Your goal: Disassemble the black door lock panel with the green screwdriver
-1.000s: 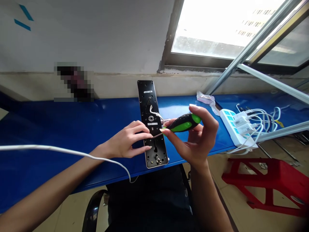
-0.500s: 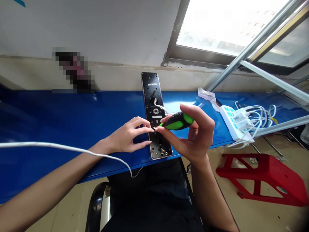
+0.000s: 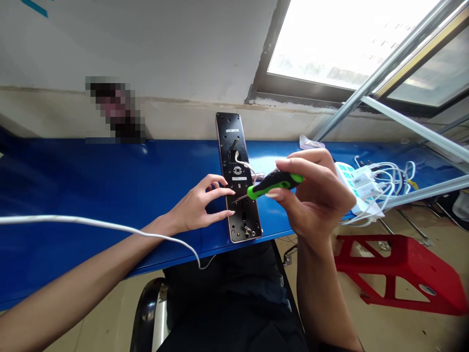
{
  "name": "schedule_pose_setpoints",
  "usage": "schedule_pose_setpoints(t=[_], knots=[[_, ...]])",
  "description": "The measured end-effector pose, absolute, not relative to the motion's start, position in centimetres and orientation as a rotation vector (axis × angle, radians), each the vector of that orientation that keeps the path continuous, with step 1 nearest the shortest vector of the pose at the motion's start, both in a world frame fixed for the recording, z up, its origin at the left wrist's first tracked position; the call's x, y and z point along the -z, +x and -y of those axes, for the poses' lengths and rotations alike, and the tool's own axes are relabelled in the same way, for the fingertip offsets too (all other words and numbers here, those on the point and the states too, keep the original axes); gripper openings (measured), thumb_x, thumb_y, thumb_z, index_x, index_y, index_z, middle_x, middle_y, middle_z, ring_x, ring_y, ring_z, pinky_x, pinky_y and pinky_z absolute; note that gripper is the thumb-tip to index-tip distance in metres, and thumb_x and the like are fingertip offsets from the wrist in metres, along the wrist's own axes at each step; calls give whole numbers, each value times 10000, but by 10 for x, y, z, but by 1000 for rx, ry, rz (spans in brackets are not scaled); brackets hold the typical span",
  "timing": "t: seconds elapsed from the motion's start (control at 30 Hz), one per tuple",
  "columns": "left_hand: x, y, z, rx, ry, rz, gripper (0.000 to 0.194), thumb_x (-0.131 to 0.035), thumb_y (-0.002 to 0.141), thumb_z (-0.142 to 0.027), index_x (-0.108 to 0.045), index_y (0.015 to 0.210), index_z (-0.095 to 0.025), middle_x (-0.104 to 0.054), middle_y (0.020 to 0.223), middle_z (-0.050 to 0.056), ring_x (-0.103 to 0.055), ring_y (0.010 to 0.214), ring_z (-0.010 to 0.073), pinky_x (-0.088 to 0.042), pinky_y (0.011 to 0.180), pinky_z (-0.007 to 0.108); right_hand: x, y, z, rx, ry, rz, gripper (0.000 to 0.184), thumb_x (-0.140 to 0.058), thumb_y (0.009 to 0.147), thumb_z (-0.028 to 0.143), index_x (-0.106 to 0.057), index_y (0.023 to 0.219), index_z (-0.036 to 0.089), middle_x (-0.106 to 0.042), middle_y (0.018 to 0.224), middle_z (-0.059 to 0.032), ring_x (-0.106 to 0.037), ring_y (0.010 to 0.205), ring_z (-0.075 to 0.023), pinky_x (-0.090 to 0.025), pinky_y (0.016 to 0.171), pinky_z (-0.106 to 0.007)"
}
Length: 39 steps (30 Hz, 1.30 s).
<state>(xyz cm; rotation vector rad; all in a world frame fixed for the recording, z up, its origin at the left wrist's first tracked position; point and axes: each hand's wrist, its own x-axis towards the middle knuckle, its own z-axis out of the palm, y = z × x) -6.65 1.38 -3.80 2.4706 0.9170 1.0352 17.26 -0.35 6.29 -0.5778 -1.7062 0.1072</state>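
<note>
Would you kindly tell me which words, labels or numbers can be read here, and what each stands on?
Upper white label, black lock plate: too small to read.
Lower white label, same plate: too small to read.
Labels on chargers at the power strip: too blurred.

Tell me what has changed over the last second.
The right hand has moved rightward and rolled over, its fingers now lying across the top of the green-and-black screwdriver. The handle sits flatter, and the thin shaft now shows, pointing left across the door-lock panel. Nothing was let go. The left hand stays at the panel's left edge, and the panel and white power strip stay in place.
</note>
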Motion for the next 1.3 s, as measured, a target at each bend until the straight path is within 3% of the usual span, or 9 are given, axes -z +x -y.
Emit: schedule_pose_setpoints(t=[0.2,0.4,0.57,0.67,0.8,0.97,1.17,1.23,1.3], knots=[[39,-68,-15,-1026,2462,-874,401,-743,947,-372,-650,1311,-232,-513,1364,118,-601,1179,245,-585,1020,464,-67,172,8,-265,-626,1772,391,-523,1042,193,-672,1370,345,-719,1350,-20,-732,1127,-232,-639,945,-507],[40,-69,-16,-998,2466,-858,399,-743,946,-371,-648,1316,-255,-506,1384,114,-616,1132,232,-597,1009,456,-64,175,2,-126,-583,1690,302,-823,879,374,-783,1178,351,-703,965,-3,-693,872,-172,-643,742,-365],[41,-69,-17,-992,2465,-859,405,-743,947,-354,-640,1327,-257,-498,1395,112,-608,1136,232,-596,1002,445,-69,177,7,-293,-641,1822,428,-489,1047,177,-635,1411,349,-695,1392,-9,-726,1169,-226,-641,977,-501],[41,-68,-17,-994,2471,-856,406,-746,946,-343,-636,1327,-256,-499,1391,107,-605,1137,229,-591,1005,436,-68,178,4,-292,-579,1762,402,-694,954,166,-707,1311,351,-766,1224,-3,-758,1025,-211,-673,840,-431],[41,-68,-19,-1027,2472,-826,409,-755,939,-328,-633,1323,-258,-504,1383,99,-617,1078,210,-602,967,417,-67,178,0,-118,-547,1707,336,-854,849,368,-790,1177,340,-694,917,-10,-684,821,-170,-638,674,-345],[42,-69,-18,-1015,2464,-826,419,-754,942,-317,-630,1339,-271,-500,1395,103,-611,1090,217,-592,997,446,-71,174,7,-314,-595,1783,401,-497,1047,189,-678,1385,309,-722,1326,-50,-730,1097,-235,-644,918,-478],[42,-69,-18,-1006,2474,-819,408,-754,943,-313,-633,1330,-266,-500,1401,104,-612,1110,218,-594,992,428,-69,176,-1,-137,-523,1690,354,-864,822,213,-806,1156,317,-748,905,-6,-687,768,-161,-607,637,-330],[43,-69,-18,-1011,2474,-810,409,-756,941,-313,-634,1328,-260,-499,1399,107,-611,1091,212,-593,983,427,-70,177,-1,-91,-551,1712,305,-835,866,280,-806,1167,315,-702,858,-9,-651,749,-150,-584,615,-320],[43,-69,-19,-1007,2469,-808,412,-758,939,-313,-636,1329,-260,-500,1399,108,-609,1074,208,-590,981,430,-71,177,2,-145,-600,1751,291,-678,985,268,-766,1258,321,-750,1014,-36,-702,872,-182,-621,725,-371]])
